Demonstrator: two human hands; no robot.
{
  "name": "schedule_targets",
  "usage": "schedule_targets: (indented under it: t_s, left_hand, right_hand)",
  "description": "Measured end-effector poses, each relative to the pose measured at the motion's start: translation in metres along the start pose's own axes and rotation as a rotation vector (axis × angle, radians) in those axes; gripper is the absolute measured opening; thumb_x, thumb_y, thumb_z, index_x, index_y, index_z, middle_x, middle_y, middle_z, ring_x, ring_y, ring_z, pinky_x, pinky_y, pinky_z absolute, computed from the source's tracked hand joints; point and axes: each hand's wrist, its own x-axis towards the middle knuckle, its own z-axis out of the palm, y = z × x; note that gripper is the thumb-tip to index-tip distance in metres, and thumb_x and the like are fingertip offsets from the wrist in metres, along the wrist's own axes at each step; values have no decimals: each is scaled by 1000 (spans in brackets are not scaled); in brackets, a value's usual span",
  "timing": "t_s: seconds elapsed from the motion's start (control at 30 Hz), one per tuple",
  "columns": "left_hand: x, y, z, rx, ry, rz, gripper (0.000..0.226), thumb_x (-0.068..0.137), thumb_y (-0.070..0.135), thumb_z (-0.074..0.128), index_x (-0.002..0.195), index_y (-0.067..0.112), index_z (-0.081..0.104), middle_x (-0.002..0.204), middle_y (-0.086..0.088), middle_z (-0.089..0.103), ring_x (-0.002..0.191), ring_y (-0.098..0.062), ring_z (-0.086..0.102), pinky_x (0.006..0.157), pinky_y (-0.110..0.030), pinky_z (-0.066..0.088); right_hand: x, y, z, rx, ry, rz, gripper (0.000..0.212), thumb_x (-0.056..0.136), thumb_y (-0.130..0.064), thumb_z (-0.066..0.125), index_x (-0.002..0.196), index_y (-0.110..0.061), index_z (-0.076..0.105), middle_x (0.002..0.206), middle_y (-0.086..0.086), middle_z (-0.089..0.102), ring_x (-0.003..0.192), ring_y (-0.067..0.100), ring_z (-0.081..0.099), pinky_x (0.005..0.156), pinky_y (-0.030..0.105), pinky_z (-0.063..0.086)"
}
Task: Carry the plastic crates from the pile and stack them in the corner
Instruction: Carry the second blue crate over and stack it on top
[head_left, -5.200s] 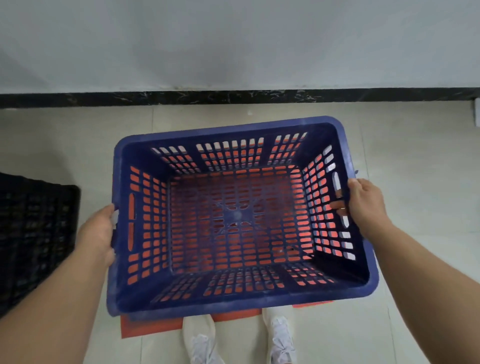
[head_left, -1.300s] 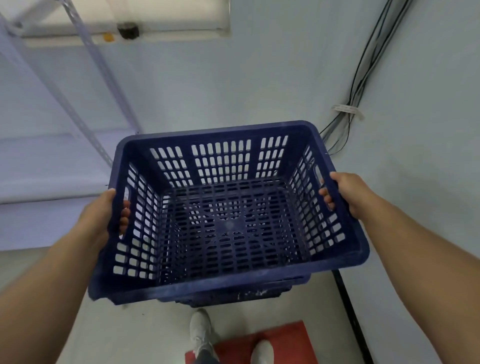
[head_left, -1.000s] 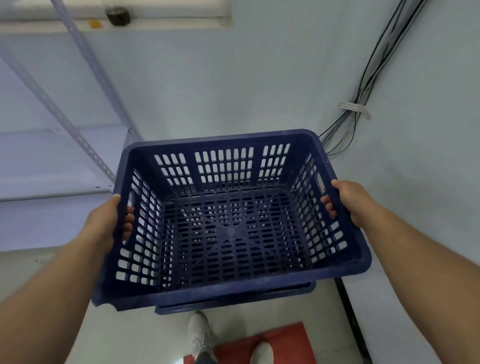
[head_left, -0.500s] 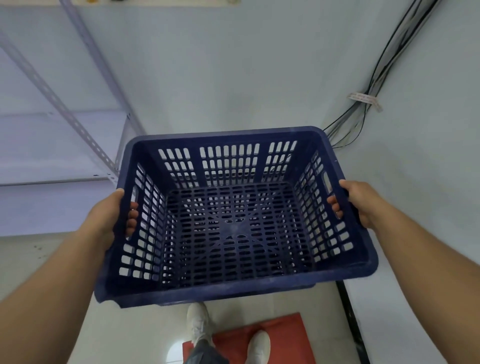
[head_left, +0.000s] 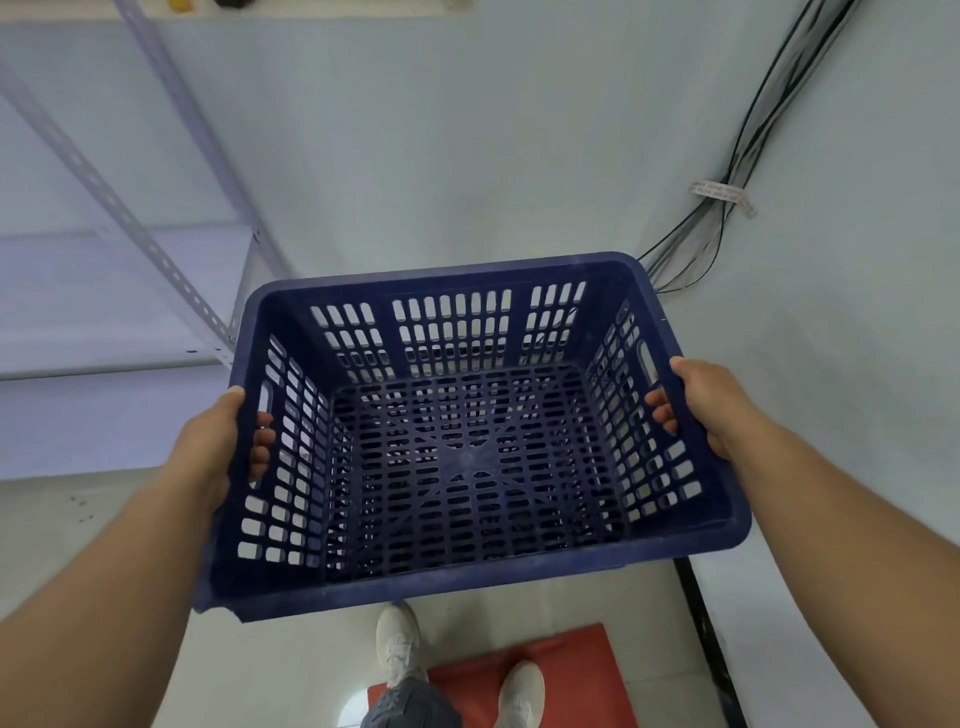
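Holding empty blue crate (head_left: 467, 457): left hand (head_left: 213, 447), right hand (head_left: 711, 405) gripping sides.

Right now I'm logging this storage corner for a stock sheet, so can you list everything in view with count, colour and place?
Plastic crate: one, dark blue, slotted walls and floor, empty, held up at the middle of the view by its two side handles.
Metal shelving: one unit, pale grey, perforated uprights, at left against the wall.
Cables: one bundle, black, running down the wall corner at upper right, tied with a white tag.
Mat: one, red, on the pale floor at the bottom, under one foot.
Baseboard: one strip, black, along the right wall's foot.
Shoes: two, white, bottom centre.
Left hand: grips the crate's left handle.
Right hand: grips the right handle.
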Motion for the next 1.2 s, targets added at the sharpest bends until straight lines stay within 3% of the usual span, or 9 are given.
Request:
schedule_targets:
  t_s: [0.17, 0.57, 0.67, 0.73, 0.8, 0.9, 0.97, 1.03, 1.2]
  left_hand:
    - [3, -4, 1, 32, 65, 29, 48, 91, 50, 36, 91, 7, 57, 69, -5, 52, 54, -18, 42, 51, -31, 37]
    - [-2, -1, 5, 71, 91, 54, 48, 93, 48, 36, 85, 5, 55, 74, -12, 59, 57, -22, 51, 53, -32, 42]
    - [-3, 4, 0, 289, 222, 62, 56, 89, 49, 37, 99, -2, 58, 92, -23, 65, 79, -37, 61, 75, -44, 52]
    - [-10, 9, 0, 529, 330, 111, 58, 85, 48, 41, 113, -2, 55, 109, -26, 60, 95, -44, 59, 88, -50, 49]
    - [-29, 13, 6, 613, 360, 295, 59, 82, 48, 42, 118, 3, 55, 117, -23, 57, 103, -41, 55, 91, -47, 46]
    - [-75, 12, 25, 496, 225, 565, 47, 88, 39, 46, 123, 8, 54, 119, -6, 57, 106, -23, 53, 90, -36, 41]
    - [-103, 4, 36, 408, 100, 560, 42, 92, 37, 47, 125, 12, 52, 116, 3, 55, 108, -17, 53, 91, -32, 40]
    - [-126, -8, 44, 346, 2, 549, 35, 92, 40, 46, 120, 19, 53, 115, 2, 59, 105, -17, 59, 95, -38, 45]
    - [-169, -31, 54, 287, -227, 548, 26, 94, 39, 46, 116, 25, 53, 107, 6, 61, 90, -8, 63, 86, -36, 52]
  right_hand:
    - [-2, 3, 4, -27, 65, -46, 46, 101, -28, 32, 135, 0, 43, 71, 12, 56, 52, 22, 44, 47, 31, 36]
    - [3, 1, 9, -127, 140, -32, 45, 99, -28, 31, 133, -2, 45, 73, 15, 55, 54, 26, 48, 48, 33, 40]
    - [0, 1, 11, -354, 243, -91, 44, 97, -26, 29, 119, 4, 52, 88, 20, 58, 73, 35, 57, 59, 36, 42]
    - [-6, 1, 11, -508, 335, -160, 43, 97, -27, 32, 125, 1, 49, 115, 23, 55, 100, 39, 55, 77, 40, 43]
    - [-18, 2, 11, -576, 405, -248, 46, 96, -28, 39, 133, -1, 43, 134, 24, 44, 120, 41, 45, 94, 48, 40]
    - [-42, 0, 10, -577, 472, -435, 50, 94, -30, 45, 135, -4, 43, 138, 22, 39, 125, 38, 41, 99, 47, 39]
    - [-62, 3, 12, -483, 460, -492, 46, 93, -30, 47, 131, -4, 48, 135, 20, 42, 117, 35, 48, 94, 41, 41]
    - [-87, 12, 16, -352, 430, -507, 41, 93, -30, 48, 127, -7, 51, 132, 16, 45, 102, 26, 52, 88, 35, 40]
    - [-147, 48, 24, -215, 448, -488, 36, 95, -30, 48, 124, -10, 56, 126, 10, 56, 89, 10, 47, 81, 24, 35]
